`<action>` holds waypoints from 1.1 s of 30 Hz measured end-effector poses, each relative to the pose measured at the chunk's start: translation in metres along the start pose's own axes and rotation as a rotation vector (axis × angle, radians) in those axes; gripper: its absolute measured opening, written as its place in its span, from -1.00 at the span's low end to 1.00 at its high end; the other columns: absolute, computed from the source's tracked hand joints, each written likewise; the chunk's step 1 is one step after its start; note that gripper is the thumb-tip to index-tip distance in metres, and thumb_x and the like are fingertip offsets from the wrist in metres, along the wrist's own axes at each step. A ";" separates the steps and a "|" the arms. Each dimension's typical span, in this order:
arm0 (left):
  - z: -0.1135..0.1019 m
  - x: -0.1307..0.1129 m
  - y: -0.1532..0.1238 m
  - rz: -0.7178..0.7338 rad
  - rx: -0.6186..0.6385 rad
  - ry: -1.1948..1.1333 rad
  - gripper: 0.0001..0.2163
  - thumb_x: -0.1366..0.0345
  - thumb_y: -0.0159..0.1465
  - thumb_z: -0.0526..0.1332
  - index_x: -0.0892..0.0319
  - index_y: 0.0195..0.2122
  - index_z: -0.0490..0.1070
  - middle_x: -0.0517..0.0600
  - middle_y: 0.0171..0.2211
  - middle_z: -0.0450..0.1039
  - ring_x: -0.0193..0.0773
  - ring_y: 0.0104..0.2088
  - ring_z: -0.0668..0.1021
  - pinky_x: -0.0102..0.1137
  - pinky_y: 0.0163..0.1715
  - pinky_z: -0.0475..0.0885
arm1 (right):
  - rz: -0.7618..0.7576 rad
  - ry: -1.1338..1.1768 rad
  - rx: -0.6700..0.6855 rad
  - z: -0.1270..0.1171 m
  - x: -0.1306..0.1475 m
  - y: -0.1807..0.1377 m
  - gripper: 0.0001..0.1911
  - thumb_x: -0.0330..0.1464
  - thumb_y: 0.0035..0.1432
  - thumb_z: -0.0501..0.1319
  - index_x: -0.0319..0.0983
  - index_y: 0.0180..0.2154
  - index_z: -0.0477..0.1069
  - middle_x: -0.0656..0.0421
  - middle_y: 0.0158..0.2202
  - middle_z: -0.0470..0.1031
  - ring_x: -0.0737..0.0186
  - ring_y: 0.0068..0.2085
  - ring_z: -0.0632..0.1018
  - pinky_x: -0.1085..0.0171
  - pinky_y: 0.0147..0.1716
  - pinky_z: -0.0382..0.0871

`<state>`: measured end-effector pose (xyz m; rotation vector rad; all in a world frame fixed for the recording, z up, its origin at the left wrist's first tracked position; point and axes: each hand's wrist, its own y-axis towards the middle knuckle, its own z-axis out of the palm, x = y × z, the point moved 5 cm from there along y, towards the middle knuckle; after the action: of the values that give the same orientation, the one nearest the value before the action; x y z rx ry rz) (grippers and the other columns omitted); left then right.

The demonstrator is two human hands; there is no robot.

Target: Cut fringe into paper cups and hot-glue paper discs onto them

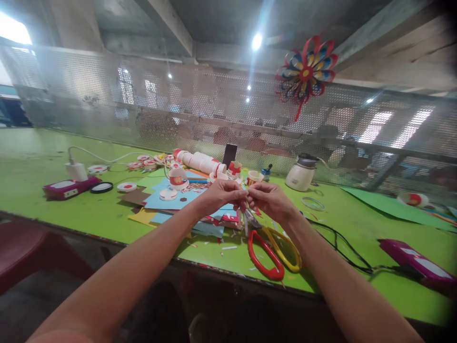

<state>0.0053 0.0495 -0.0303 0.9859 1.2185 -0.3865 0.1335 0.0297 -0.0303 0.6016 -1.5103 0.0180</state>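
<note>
My left hand and my right hand meet above the green table, fingers pinched together on a small piece that I cannot make out. Below them lie sheets of blue, yellow and brown paper with paper scraps. Scissors with a red and a yellow handle rest just under my right wrist.
Paper cups, a roll of stacked cups, a phone, a white glue pot, a tape ring, purple devices with cables, green sheet, a paper pinwheel on the mesh screen.
</note>
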 end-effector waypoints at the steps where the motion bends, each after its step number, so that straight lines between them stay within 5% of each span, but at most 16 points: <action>1: 0.001 0.000 0.000 0.003 0.015 0.003 -0.77 0.20 0.12 0.26 0.32 -0.48 0.42 0.06 -0.54 0.50 -0.35 -0.54 0.51 -0.45 -0.53 0.33 | 0.012 0.019 0.031 0.001 0.000 -0.001 -0.89 -0.40 0.20 0.17 -0.33 -0.33 0.40 0.28 -0.47 0.44 0.44 -0.52 0.47 0.39 -0.54 0.40; 13: 0.003 -0.002 -0.002 0.019 0.027 0.037 -0.75 0.19 0.11 0.27 0.32 -0.53 0.41 0.03 -0.59 0.49 -0.37 -0.58 0.49 -0.46 -0.55 0.33 | 0.040 0.070 0.123 0.005 -0.001 -0.003 -0.86 -0.37 0.21 0.16 -0.33 -0.33 0.39 0.29 -0.48 0.43 0.46 -0.55 0.45 0.42 -0.59 0.37; 26: -0.007 0.016 0.004 -0.201 0.011 -0.205 -0.59 0.00 0.19 0.11 0.33 -0.44 0.40 0.12 -0.52 0.49 -0.30 -0.52 0.51 -0.44 -0.52 0.31 | -0.089 -0.296 -0.151 0.001 0.009 0.001 -0.87 -0.39 0.18 0.19 -0.33 -0.38 0.40 0.32 -0.53 0.42 0.46 -0.58 0.44 0.39 -0.55 0.37; 33: -0.017 0.021 0.006 -0.227 -0.117 -0.195 -0.72 0.15 0.22 0.13 0.33 -0.37 0.39 0.10 -0.50 0.49 -0.30 -0.48 0.53 -0.44 -0.48 0.33 | -0.253 -0.600 -0.277 0.004 0.016 -0.001 -0.86 -0.35 0.15 0.21 -0.31 -0.37 0.43 0.33 -0.56 0.40 0.46 -0.60 0.40 0.40 -0.58 0.32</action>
<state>0.0066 0.0709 -0.0474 0.6941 1.1639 -0.5699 0.1309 0.0219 -0.0159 0.5958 -1.9549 -0.6041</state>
